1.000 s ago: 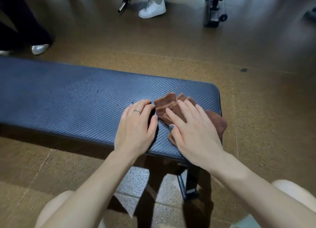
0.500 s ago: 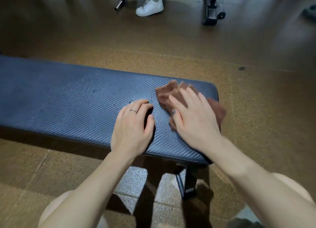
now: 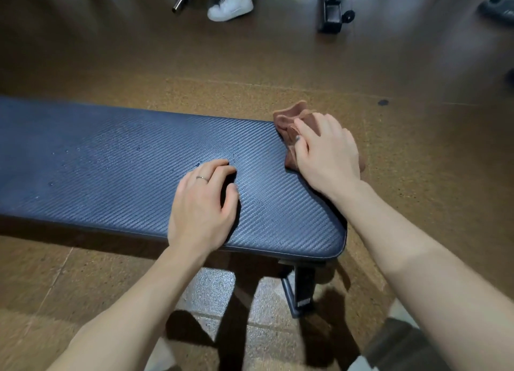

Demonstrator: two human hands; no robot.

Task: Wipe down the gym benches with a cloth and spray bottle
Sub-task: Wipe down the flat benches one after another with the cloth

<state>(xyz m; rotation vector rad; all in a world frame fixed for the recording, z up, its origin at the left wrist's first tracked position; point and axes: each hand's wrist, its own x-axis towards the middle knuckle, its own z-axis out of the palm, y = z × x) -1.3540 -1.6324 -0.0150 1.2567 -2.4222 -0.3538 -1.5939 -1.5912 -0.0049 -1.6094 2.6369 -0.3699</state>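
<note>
My right hand (image 3: 328, 153) presses the crumpled brown cloth (image 3: 292, 120) at the dark blue textured bench's (image 3: 111, 162) far right corner; left hand (image 3: 203, 203) rests loose, empty. Next I'd wipe toward the droplets (image 3: 66, 151).

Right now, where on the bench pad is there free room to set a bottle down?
Free: the long stretch of the bench pad left of the left hand, bare except water droplets. Crowded: the right end, where the right hand presses the brown cloth at the far corner, leaving a narrow strip between the hands.
</note>
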